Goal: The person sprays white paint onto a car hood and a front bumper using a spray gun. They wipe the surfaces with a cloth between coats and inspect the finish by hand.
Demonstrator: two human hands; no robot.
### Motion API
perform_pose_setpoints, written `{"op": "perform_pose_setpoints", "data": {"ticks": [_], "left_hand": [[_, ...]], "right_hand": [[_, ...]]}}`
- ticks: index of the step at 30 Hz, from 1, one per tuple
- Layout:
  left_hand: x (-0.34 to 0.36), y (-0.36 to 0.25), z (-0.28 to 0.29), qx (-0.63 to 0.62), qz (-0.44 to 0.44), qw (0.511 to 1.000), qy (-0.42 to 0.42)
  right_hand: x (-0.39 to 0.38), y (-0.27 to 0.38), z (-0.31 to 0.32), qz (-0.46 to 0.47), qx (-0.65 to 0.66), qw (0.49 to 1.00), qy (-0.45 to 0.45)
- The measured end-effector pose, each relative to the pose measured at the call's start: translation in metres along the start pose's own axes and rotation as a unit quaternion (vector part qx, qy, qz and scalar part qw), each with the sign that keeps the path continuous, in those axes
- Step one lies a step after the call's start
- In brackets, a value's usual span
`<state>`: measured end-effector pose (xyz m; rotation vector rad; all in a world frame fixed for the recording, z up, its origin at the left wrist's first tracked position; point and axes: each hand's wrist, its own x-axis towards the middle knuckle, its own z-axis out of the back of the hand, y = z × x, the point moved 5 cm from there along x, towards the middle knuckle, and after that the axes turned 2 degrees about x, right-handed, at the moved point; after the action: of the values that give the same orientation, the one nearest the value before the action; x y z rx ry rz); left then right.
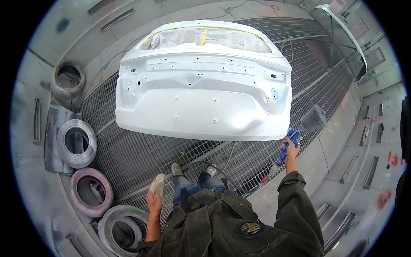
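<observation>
A white car tailgate panel (201, 103), full of small holes, with its window opening covered in masking sheet (175, 38) and yellow tape, fills the upper middle. My right hand (292, 147) grips a blue spray gun (294, 136) by the panel's lower right corner; a grey translucent cup (313, 118) is on the gun, and a hose runs down from it. My left hand (154, 199) holds a folded beige cloth (157, 184) low at the left, beside my legs and apart from the panel.
Several old tyres (77, 124) coated in overspray stand along the left side. Metal floor grating (128, 154) runs beneath my feet. A white curved panel (357, 51) is at the upper right. Booth walls (372, 205) with metal fittings surround me. A hose (222, 171) lies on the grating.
</observation>
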<state>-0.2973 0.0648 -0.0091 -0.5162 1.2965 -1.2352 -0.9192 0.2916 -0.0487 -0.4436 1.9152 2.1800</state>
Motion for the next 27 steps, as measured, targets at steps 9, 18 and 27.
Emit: {"op": "perform_pose_setpoints", "data": {"ticks": [9, 18, 27], "left_hand": [[0.001, 0.003, 0.001, -0.008, -0.017, 1.0, 0.018], [0.004, 0.001, 0.002, 0.021, -0.031, 0.999, 0.02], [0.004, -0.004, -0.003, 0.002, -0.02, 0.999, 0.046]], "right_hand": [[0.001, -0.015, 0.035, -0.007, 0.006, 0.999, -0.034], [-0.003, -0.038, 0.06, -0.035, 0.012, 0.997, -0.062], [0.002, -0.053, 0.073, -0.042, 0.005, 0.996, -0.076]]}}
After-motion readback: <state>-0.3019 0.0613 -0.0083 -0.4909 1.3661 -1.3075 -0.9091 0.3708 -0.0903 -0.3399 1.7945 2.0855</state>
